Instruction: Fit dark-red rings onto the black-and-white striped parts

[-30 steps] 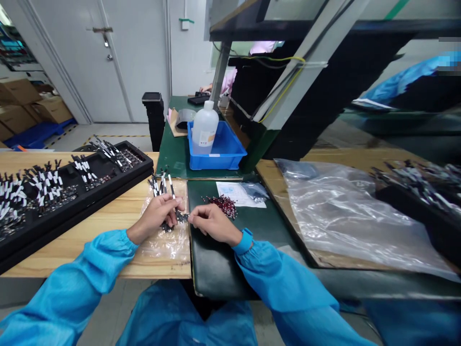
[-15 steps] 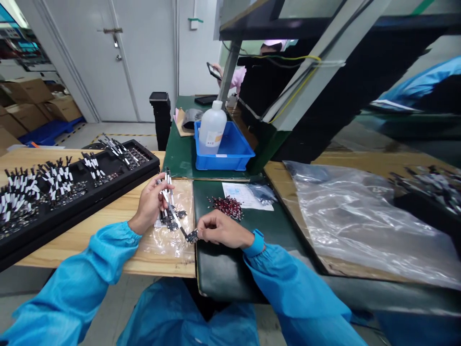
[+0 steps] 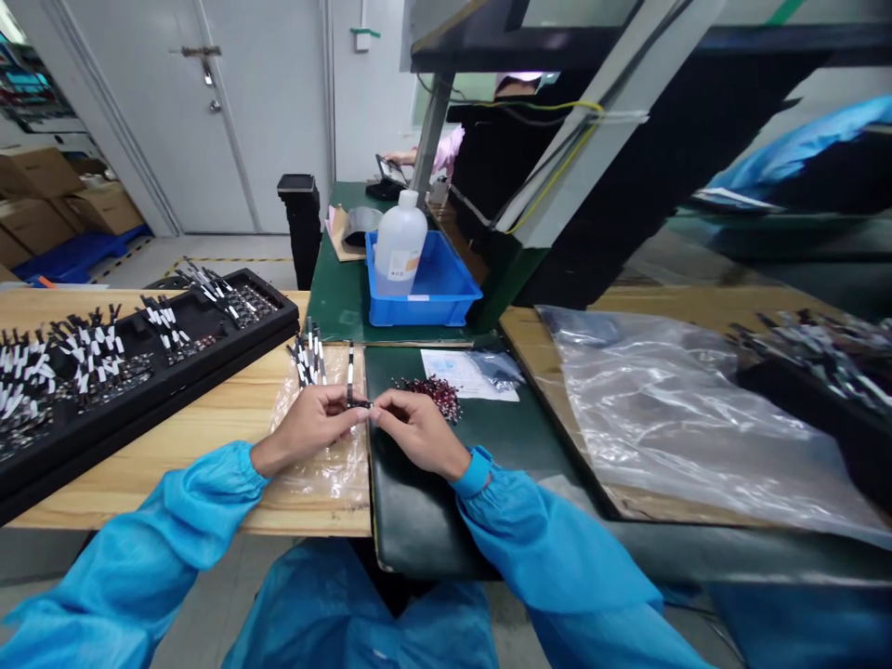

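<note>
Head view: a circuit board point(image 3: 359, 403) was pinched by left hand point(image 3: 308, 427) and, at three o'clock, right hand point(image 3: 419, 430); steadiness seemed needed.

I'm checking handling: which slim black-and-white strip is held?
The single upright strip held in the left hand; the others sit bunched beyond that hand or in black trays.

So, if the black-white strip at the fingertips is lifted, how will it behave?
The strip is probably light: fingertips alone seem to support it. Being thin, it may bend easily, yet its straight shape suggests some stiffness.
</note>
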A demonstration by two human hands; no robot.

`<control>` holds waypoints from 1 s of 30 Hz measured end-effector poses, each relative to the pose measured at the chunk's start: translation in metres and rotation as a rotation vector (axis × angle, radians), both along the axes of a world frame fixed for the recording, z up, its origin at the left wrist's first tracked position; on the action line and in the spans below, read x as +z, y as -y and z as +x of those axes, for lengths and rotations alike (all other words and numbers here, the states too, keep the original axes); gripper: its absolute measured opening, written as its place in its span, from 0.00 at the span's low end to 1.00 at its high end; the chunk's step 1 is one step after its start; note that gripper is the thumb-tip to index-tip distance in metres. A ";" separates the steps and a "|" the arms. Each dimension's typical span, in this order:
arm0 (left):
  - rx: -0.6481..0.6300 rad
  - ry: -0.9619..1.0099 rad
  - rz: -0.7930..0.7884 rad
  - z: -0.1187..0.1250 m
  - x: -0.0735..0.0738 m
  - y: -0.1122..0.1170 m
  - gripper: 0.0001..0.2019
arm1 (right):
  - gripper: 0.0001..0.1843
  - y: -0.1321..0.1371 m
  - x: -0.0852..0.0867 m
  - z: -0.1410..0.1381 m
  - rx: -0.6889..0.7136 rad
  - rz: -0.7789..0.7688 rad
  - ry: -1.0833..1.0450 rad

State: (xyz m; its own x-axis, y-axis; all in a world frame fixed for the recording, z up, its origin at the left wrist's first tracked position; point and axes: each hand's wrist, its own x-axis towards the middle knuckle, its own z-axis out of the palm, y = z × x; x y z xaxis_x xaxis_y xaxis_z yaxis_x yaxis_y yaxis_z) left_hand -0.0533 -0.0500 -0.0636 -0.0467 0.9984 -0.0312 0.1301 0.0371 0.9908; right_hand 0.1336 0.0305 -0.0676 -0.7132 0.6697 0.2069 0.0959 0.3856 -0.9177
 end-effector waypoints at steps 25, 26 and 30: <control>0.067 0.090 -0.050 -0.001 0.001 -0.001 0.18 | 0.08 0.001 -0.010 -0.002 -0.091 -0.101 -0.078; 0.062 0.091 -0.050 -0.001 0.002 -0.002 0.18 | 0.09 0.001 -0.010 -0.002 -0.093 -0.091 -0.072; 0.054 0.087 -0.052 -0.001 0.001 -0.002 0.17 | 0.09 0.001 -0.009 -0.001 -0.104 -0.042 -0.046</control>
State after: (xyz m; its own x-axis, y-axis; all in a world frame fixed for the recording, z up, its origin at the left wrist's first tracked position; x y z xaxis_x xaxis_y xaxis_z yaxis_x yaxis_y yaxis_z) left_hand -0.0542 -0.0481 -0.0623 -0.0954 0.9914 -0.0893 0.0396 0.0935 0.9948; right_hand 0.1326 0.0298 -0.0769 -0.6295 0.7486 0.2082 0.0907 0.3369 -0.9372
